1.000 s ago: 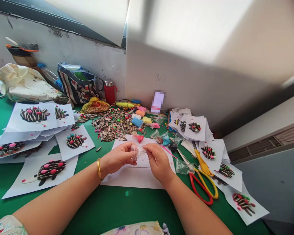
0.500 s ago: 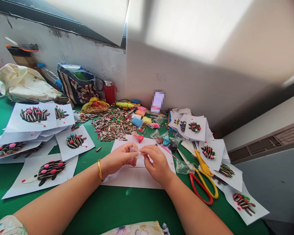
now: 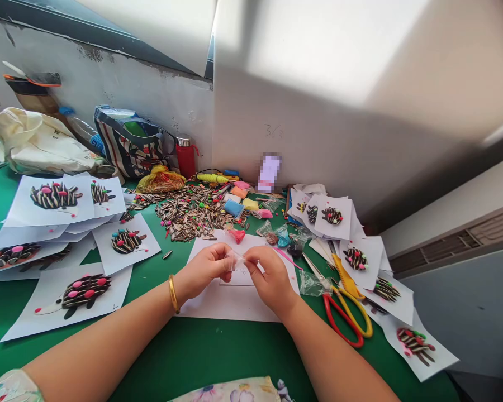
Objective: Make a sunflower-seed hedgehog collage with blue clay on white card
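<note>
Between my two hands is a small clear plastic bag (image 3: 236, 260), held above a sheet of white paper (image 3: 230, 307). My left hand (image 3: 207, 271), below a gold bangle, pinches one side of it. On the other side, the fingers of my right hand (image 3: 270, 276) are closed on the bag too. What the bag contains, if anything, I cannot make out. Just beyond my hands lies a wrapped lump of red clay (image 3: 237, 235) on the paper. A smaller white sheet lies under my fingers, mostly covered.
Sunflower seeds (image 3: 188, 215) and coloured clay packs (image 3: 233, 209) lie behind. Scissors with red and yellow handles (image 3: 347, 312) are at the right. Seed-hedgehog pictures (image 3: 86, 293) are stacked on both sides. A red flask (image 3: 186, 159) and bags stand by the wall.
My hands have drawn slightly closer, and the right fingers have curled in tighter. The plastic bag is now stretched between both hands. The view has shifted a little.
</note>
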`<state>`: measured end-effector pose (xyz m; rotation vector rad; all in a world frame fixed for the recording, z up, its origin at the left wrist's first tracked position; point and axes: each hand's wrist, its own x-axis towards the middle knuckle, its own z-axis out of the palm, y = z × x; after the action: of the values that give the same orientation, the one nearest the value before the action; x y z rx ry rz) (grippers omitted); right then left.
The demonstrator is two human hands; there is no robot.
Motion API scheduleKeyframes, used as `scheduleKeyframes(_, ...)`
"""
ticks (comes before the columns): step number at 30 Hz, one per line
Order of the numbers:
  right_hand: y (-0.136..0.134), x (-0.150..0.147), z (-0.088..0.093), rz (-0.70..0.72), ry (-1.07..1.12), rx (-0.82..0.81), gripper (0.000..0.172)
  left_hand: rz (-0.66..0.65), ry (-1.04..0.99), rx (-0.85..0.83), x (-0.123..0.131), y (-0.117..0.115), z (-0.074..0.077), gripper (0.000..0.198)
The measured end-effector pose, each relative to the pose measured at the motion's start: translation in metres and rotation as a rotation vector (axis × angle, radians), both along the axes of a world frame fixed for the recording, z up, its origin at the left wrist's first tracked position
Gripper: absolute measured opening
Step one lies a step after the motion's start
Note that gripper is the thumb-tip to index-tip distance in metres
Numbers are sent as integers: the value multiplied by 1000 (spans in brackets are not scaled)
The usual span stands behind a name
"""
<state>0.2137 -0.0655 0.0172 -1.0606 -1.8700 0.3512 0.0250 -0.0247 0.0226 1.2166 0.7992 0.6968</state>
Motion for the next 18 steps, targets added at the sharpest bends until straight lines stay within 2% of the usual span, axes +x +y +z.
scheduleKeyframes(6,0,1,0,-28,31,-37,13,-48,-73,-78,-2,2,1,34)
scheduleKeyframes(14,-1,-3,-1,103,19,-6,22,-59,-8,-127,-1,1,4,37)
scheduleKeyframes(18,1,-1,-3,53,26,-42,23,-14,-97,-184,-2,2,4,37)
